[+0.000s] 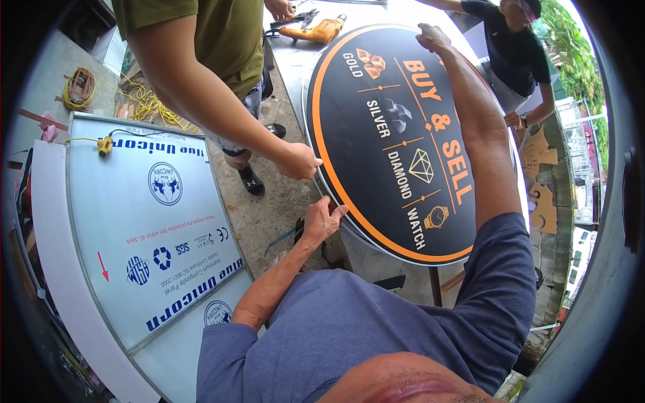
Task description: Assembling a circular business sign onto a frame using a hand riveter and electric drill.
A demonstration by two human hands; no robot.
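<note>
With the round black sign (396,158) as the clock's centre, an orange power drill (319,31) lies at eleven o'clock on the white worktop (285,64), just beyond the rim. At nine, well apart, yellow cord (158,111) lies in loose coils on the floor (248,221), and a yellow tape measure (105,146) sits on the film-covered panel (154,221), which spreads from nine toward eight. Cut cardboard (537,151) shows at three, with green plants (571,60) past it at two. One co-worker in an olive shirt (228,47) stands at ten, and that person's hand (300,161) is at the rim near nine, just above the wearer's left hand. Another co-worker, in a dark top (514,47), stands at half past one. The wearer's right forearm (477,127) crosses the sign's face from four toward one (hiding part of its lettering).

The sign lies face up over the worktop, between the wearer's hands. The left hand (324,220) touches its orange-edged border between seven and eight, thumb and forefinger parted; how firmly they grip, I cannot tell. The right hand (433,38) is at the far rim, just past twelve, fingers bent; whether they clamp the edge, I cannot tell.
</note>
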